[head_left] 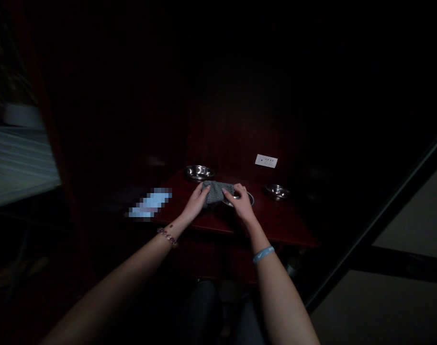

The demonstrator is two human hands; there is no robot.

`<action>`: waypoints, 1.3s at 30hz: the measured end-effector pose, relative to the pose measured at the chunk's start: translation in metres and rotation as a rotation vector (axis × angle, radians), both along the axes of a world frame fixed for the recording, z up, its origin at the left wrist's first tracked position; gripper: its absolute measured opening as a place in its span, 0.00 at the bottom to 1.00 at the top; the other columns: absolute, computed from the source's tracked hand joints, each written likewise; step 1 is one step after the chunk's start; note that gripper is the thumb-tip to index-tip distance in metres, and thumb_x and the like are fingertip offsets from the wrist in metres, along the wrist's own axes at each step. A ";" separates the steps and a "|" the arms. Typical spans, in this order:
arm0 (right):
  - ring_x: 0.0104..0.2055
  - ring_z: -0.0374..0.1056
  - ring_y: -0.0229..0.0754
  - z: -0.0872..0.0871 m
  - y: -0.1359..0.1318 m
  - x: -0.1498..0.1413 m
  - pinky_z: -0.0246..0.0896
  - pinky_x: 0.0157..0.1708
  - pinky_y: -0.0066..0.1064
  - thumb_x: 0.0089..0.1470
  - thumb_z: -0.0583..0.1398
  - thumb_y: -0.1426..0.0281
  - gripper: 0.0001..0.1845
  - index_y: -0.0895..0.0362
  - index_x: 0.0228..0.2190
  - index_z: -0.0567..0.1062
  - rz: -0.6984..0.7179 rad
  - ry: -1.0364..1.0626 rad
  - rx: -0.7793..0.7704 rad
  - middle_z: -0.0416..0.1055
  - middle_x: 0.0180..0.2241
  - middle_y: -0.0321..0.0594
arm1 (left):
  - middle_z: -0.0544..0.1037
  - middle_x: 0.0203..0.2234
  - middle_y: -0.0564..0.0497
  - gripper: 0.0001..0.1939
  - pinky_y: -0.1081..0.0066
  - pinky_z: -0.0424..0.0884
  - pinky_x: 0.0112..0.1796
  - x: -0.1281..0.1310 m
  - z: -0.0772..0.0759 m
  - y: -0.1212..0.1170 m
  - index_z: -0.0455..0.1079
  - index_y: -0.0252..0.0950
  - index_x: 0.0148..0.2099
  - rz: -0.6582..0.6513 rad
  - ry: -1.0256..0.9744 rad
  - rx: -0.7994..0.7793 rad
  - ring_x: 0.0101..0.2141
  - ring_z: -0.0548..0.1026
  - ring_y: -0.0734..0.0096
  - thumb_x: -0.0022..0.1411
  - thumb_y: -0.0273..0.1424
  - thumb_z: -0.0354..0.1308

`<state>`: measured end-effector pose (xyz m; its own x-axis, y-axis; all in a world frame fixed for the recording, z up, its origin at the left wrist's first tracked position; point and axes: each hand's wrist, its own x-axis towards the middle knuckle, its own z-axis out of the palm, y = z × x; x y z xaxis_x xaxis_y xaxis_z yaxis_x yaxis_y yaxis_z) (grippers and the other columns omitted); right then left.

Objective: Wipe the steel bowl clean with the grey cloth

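Note:
Both my arms reach forward over a dark red table (275, 225). My left hand (196, 202) grips the left end of a grey cloth (216, 190), fingers curled on it. My right hand (241, 202) is closed on the cloth's right end and rests over a small steel bowl (250, 198), which is mostly hidden beneath it. The cloth lies bunched between the two hands. A beaded bracelet is on my left wrist, a light blue band on my right.
Another steel bowl (199, 172) stands just behind the cloth, and a third steel bowl (277, 192) sits to the right. A white wall plate (266, 161) is on the dark panel behind. A blurred pale item (150, 203) lies at the table's left. The surroundings are very dark.

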<state>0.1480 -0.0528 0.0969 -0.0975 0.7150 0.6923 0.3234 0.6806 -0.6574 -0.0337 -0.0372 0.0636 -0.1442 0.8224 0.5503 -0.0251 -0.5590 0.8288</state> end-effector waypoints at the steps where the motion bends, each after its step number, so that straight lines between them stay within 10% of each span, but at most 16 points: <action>1: 0.43 0.65 0.44 0.001 -0.001 0.000 0.60 0.55 0.39 0.54 0.67 0.54 0.17 0.52 0.23 0.76 -0.047 -0.034 0.051 0.73 0.34 0.37 | 0.81 0.52 0.38 0.25 0.55 0.70 0.58 0.000 -0.001 0.000 0.74 0.34 0.54 0.009 0.000 0.012 0.54 0.78 0.52 0.63 0.47 0.58; 9: 0.38 0.71 0.43 0.002 -0.006 -0.006 0.67 0.45 0.33 0.60 0.61 0.51 0.19 0.53 0.34 0.79 0.051 0.029 -0.085 0.77 0.32 0.36 | 0.76 0.60 0.42 0.23 0.56 0.57 0.68 -0.003 0.009 -0.007 0.77 0.38 0.55 0.088 0.064 0.129 0.63 0.69 0.54 0.65 0.45 0.60; 18: 0.53 0.76 0.49 -0.006 -0.005 -0.010 0.66 0.61 0.44 0.55 0.66 0.52 0.21 0.51 0.45 0.82 0.349 0.146 -0.467 0.82 0.48 0.42 | 0.82 0.52 0.41 0.34 0.54 0.70 0.59 -0.001 0.015 -0.020 0.73 0.36 0.63 -0.179 -0.180 -0.117 0.53 0.79 0.52 0.60 0.49 0.65; 27: 0.57 0.75 0.48 -0.011 -0.005 -0.023 0.62 0.66 0.47 0.50 0.71 0.59 0.20 0.51 0.44 0.81 0.340 0.395 -0.527 0.81 0.50 0.42 | 0.81 0.53 0.40 0.36 0.54 0.74 0.55 0.010 0.015 -0.020 0.61 0.39 0.67 -0.151 -0.178 -0.041 0.50 0.81 0.55 0.62 0.47 0.64; 39: 0.54 0.78 0.48 -0.005 -0.005 -0.035 0.75 0.57 0.44 0.54 0.69 0.64 0.15 0.56 0.43 0.78 0.519 0.874 -0.680 0.83 0.43 0.43 | 0.81 0.51 0.43 0.24 0.57 0.71 0.58 0.021 0.017 -0.036 0.70 0.38 0.53 -0.009 -0.068 0.045 0.54 0.78 0.55 0.60 0.46 0.64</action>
<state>0.1131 -0.0578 0.0923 -0.1676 0.9714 0.1680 -0.6131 0.0308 -0.7894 -0.0127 -0.0733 0.0803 -0.1749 0.7988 0.5756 -0.0860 -0.5947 0.7993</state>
